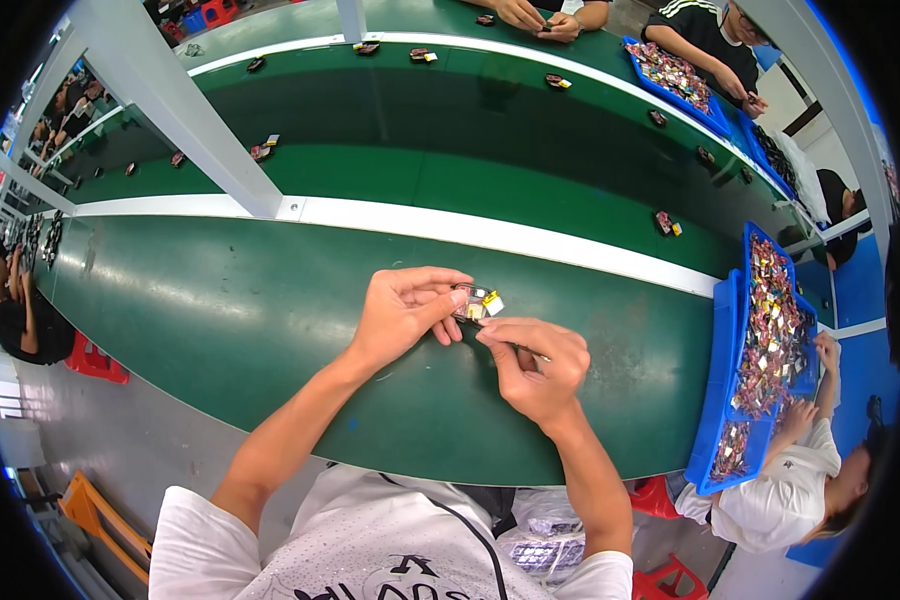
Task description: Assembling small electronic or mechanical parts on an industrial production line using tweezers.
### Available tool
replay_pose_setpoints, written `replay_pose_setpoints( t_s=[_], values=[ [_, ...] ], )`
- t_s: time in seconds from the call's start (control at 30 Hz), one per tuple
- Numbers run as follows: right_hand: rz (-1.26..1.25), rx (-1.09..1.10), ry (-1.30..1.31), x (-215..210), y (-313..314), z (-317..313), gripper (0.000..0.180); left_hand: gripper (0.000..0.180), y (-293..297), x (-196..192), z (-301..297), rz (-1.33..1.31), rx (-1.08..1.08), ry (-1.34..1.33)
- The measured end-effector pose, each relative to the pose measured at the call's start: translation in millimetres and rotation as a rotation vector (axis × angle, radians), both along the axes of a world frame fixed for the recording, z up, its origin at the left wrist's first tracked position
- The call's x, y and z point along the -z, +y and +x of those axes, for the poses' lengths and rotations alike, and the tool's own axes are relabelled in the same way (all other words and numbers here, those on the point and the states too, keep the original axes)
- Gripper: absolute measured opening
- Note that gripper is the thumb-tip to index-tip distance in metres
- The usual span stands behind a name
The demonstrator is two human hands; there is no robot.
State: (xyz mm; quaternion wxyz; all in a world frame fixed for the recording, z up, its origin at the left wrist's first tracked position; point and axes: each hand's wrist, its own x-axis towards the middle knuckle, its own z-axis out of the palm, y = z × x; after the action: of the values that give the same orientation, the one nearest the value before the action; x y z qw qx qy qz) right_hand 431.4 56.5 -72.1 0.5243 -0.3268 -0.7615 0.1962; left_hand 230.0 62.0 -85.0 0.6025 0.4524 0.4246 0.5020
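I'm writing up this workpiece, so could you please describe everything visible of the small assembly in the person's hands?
The small assembly has a reddish part, pale patches and dark edging; a yellow-and-white piece juts out at its right. It looks like electronics; finer detail is too small to tell. The left hand grips its left side above the green table. The right hand's fingertips meet its lower edge, contact unclear.

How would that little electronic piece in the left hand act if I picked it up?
The small electronic assembly is probably light, since the left hand holds it just with its fingers. It may be fragile, as its parts look tiny and uncovered. It probably wouldn't roll, because a yellow-and-white piece juts out.
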Motion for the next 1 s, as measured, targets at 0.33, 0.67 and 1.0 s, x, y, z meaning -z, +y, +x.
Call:
replay_pose_setpoints(
  t_s=[0.33, 0.67, 1.0],
  values=[
    [0.146, 0.012, -0.041, 9, 0, -1, 0.021, 0.023, -3, -1, 9, -0.029, -0.054, 0.05],
    [0.125, 0.052, -0.025, 6, 4, -3, 0.018, 0.019, 9, -4, 10, -0.08, -0.059, 0.073],
    [0.193, 0.126, 0.118, 11, 17, -2, 0.02, 0.016, 148, 8, -88, 0.102, -0.5, 0.987]
  ],
)
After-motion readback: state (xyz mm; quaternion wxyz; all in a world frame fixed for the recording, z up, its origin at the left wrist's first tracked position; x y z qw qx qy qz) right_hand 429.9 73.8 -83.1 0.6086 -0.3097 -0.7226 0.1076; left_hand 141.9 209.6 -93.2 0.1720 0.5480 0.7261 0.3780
